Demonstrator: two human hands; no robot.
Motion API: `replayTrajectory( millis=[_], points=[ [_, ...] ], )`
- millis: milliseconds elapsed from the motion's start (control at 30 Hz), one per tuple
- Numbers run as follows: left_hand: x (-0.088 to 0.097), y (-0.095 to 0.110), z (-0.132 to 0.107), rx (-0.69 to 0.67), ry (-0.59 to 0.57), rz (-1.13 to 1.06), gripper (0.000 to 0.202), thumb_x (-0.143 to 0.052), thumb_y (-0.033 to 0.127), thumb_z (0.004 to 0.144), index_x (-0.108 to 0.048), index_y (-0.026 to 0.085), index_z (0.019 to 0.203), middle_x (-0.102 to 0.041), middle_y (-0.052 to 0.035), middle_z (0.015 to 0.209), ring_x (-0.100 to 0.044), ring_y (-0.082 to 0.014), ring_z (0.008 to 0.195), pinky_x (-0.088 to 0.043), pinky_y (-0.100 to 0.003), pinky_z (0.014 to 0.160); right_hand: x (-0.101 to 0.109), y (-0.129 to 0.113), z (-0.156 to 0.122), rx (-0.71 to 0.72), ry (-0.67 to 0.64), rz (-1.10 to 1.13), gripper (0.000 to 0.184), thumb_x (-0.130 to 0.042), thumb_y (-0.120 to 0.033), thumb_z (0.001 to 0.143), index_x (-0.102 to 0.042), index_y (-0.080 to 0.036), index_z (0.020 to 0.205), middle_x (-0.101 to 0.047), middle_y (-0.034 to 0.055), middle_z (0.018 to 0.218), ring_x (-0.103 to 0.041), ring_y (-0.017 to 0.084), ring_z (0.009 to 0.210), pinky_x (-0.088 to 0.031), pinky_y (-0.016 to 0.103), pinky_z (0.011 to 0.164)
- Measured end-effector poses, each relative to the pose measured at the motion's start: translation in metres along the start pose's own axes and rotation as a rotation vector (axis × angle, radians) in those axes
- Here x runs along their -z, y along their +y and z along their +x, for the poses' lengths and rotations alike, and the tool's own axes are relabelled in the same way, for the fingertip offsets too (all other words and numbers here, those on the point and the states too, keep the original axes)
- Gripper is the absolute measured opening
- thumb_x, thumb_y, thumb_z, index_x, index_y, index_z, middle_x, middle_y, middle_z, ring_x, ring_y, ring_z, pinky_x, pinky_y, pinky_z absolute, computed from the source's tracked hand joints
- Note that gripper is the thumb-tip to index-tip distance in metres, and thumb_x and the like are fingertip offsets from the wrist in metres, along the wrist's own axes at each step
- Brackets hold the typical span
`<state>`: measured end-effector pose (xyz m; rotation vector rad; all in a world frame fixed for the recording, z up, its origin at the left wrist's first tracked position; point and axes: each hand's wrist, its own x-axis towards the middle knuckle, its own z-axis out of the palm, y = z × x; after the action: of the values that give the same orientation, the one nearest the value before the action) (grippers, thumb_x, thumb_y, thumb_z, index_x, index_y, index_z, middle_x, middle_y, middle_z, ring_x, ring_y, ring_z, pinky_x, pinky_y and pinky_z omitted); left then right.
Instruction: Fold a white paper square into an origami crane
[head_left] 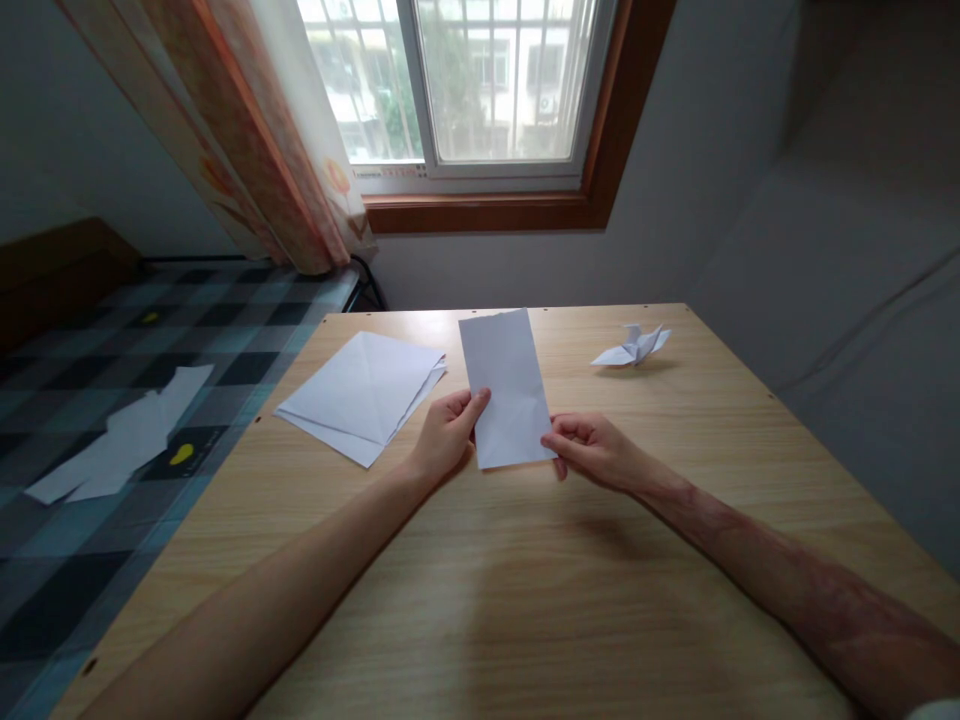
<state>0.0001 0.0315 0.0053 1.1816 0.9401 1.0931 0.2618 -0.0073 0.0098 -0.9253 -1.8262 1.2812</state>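
Observation:
A folded white sheet of paper (506, 385) stands tilted above the wooden table (525, 580), long side running away from me. My left hand (448, 435) pinches its lower left edge between thumb and fingers. On the opposite side, my right hand (592, 450) pinches the lower right corner with curled fingers. A crease shows across the sheet.
A small stack of folded white paper (364, 395) lies on the table to the left. A finished white paper bird (634, 345) sits at the far right. Left of the table is a checked bed (112, 400) with paper scraps (124, 435). Window and curtain are behind.

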Motion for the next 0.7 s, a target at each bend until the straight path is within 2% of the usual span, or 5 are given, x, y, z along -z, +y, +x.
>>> replayTrajectory(
  millis=[233, 433, 533, 633, 700],
  points=[
    [0.0, 0.001, -0.001, -0.001, -0.042, -0.008, 0.056, -0.084, 0.071, 0.087, -0.078, 0.015, 0.087, -0.077, -0.0049, 0.08, -0.066, -0.0181, 0.069, -0.053, -0.028, 0.064, 0.001, 0.003, 0.0, -0.033, -0.023, 0.031, 0.059, -0.063, -0.064, 0.108, -0.071, -0.019, 0.071, -0.069, 0.0032, 0.076, -0.059, 0.017, 0.073, -0.044, 0.03, 0.072],
    [-0.002, 0.001, -0.003, 0.001, -0.083, -0.03, 0.054, -0.08, 0.069, 0.091, -0.075, 0.016, 0.086, -0.077, -0.0046, 0.083, -0.068, -0.0199, 0.074, -0.057, -0.031, 0.071, 0.002, -0.001, 0.003, 0.018, -0.073, -0.049, 0.071, -0.05, -0.066, 0.112, -0.073, -0.021, 0.062, -0.074, 0.0079, 0.085, -0.068, 0.023, 0.088, -0.052, 0.036, 0.095],
    [-0.002, 0.002, -0.003, -0.008, -0.084, -0.005, 0.052, -0.081, 0.068, 0.09, -0.073, 0.017, 0.087, -0.075, -0.0044, 0.082, -0.067, -0.0206, 0.074, -0.057, -0.032, 0.071, 0.002, 0.0, 0.003, 0.008, -0.07, -0.033, 0.072, -0.053, -0.067, 0.11, -0.074, -0.022, 0.059, -0.073, 0.0084, 0.083, -0.07, 0.025, 0.093, -0.053, 0.037, 0.095],
    [-0.001, 0.004, -0.004, 0.003, -0.099, 0.031, 0.053, -0.082, 0.069, 0.088, -0.071, 0.017, 0.083, -0.072, -0.0036, 0.078, -0.066, -0.0202, 0.072, -0.056, -0.031, 0.069, 0.001, 0.007, 0.002, -0.014, -0.037, 0.043, 0.066, -0.057, -0.067, 0.109, -0.076, -0.02, 0.066, -0.075, 0.0086, 0.091, -0.07, 0.025, 0.094, -0.054, 0.036, 0.093],
    [-0.001, 0.005, -0.004, 0.016, -0.128, 0.042, 0.053, -0.083, 0.068, 0.088, -0.071, 0.017, 0.084, -0.072, -0.0037, 0.079, -0.066, -0.02, 0.073, -0.056, -0.031, 0.069, 0.0, 0.014, 0.002, -0.05, 0.025, 0.1, 0.058, -0.06, -0.067, 0.107, -0.079, -0.019, 0.081, -0.076, 0.0073, 0.093, -0.069, 0.024, 0.09, -0.055, 0.036, 0.088]
  ],
)
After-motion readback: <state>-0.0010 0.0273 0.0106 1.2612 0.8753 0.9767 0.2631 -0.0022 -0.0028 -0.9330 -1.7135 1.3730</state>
